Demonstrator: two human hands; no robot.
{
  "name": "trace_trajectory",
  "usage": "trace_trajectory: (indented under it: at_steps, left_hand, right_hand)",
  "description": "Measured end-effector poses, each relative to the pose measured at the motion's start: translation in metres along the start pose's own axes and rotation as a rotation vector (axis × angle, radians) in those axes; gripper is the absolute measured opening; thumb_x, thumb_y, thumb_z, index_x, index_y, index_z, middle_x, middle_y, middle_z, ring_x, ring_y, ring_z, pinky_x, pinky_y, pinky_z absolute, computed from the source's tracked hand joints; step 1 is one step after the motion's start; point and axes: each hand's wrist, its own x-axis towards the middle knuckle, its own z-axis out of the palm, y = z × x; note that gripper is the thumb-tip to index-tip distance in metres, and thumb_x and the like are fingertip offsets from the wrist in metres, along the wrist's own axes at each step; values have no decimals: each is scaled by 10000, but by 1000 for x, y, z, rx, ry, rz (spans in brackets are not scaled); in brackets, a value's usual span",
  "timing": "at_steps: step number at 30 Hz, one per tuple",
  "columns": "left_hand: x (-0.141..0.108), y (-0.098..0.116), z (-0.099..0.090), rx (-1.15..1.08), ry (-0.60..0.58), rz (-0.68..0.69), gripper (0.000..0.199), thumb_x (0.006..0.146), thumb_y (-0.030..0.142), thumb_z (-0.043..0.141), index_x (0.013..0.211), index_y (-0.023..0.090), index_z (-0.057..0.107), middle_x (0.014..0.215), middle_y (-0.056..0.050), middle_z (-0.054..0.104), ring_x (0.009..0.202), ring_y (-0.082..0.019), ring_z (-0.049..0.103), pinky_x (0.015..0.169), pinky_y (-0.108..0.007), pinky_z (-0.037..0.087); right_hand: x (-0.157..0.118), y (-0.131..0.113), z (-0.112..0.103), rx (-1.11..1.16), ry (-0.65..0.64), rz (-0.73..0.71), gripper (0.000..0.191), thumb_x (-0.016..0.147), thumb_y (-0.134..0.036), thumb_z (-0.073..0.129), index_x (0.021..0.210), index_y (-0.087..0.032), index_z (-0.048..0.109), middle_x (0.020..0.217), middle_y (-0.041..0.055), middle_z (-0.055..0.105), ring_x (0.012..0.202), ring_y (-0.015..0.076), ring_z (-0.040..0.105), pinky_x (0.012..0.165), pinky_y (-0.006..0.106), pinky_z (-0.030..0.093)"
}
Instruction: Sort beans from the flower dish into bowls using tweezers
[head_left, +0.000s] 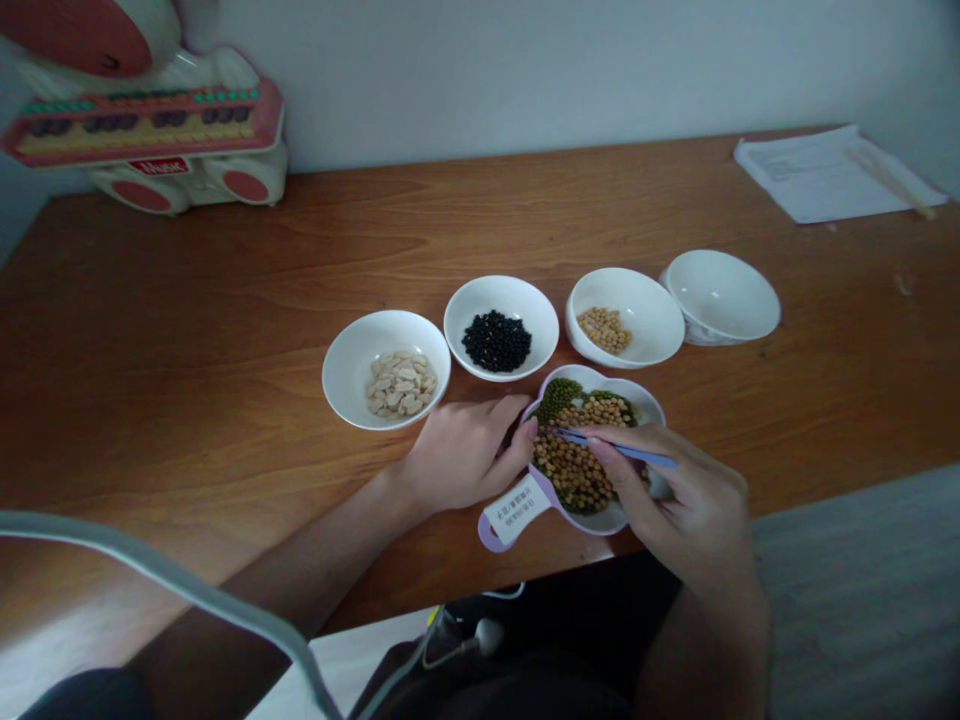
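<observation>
A purple-rimmed tray (559,492) with a labelled handle holds tan beans and green beans. My left hand (469,450) grips the tray's left edge between thumb and fingers. In my right hand (686,490) are blue tweezers (645,455), pinched, their tips over the beans at the tray's left side. Behind the tray stand four white bowls: one with pale flat seeds (401,385), one with black beans (496,341), one with a few tan beans (604,329) and, at the right, an empty bowl (721,295).
A toy keyboard (150,125) stands at the back left of the wooden table (187,330). Papers (832,175) with a thin stick on them lie at the back right. A grey curved tube (172,580) crosses the lower left, near my left forearm.
</observation>
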Motion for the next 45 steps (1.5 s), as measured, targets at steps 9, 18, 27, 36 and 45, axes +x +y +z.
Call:
trace_trajectory:
  at_steps: [9, 18, 27, 36, 45]
  left_hand:
    - [1, 1, -1, 6, -25, -24, 353, 1092, 351, 352, 1113, 146, 639, 917, -71, 796, 772, -208, 768, 669, -305, 550]
    - [0, 0, 0, -7, -25, -22, 360, 1096, 350, 348, 1143, 144, 641, 940, -72, 800, 787, -213, 769, 668, -314, 541]
    - [0, 0, 1, 3, -10, -14, 342, 1095, 350, 358, 1101, 154, 637, 907, -56, 795, 746, -196, 752, 616, -297, 496]
    - [-1, 0, 1, 10, 12, -2, 342, 1095, 347, 368, 1102, 150, 647, 890, -52, 793, 735, -186, 750, 613, -291, 497]
    - [0, 0, 1, -4, -12, -15, 355, 1099, 351, 345, 1123, 155, 641, 922, -59, 795, 770, -199, 762, 659, -306, 534]
  right_hand:
    - [1, 1, 2, -1, 0, -16, 231, 949, -134, 682, 1134, -254, 752, 1050, 22, 825, 911, 176, 793, 830, 290, 638]
    - [-4, 2, -4, 45, 101, 61, 271, 928, -132, 703, 1136, -290, 775, 1033, 8, 824, 857, 182, 780, 804, 303, 633]
    - [23, 8, 7, -38, 798, 350, 255, 954, -387, 711, 1067, -182, 812, 835, 61, 785, 608, 175, 688, 580, 336, 540]
    - [17, 10, 9, -13, 756, 429, 315, 945, -432, 722, 1108, -176, 806, 873, 66, 802, 634, 158, 697, 589, 306, 547]
    - [-5, 9, -7, -48, 124, 165, 161, 952, -265, 714, 1089, -287, 795, 995, 8, 823, 752, 139, 742, 672, 253, 581]
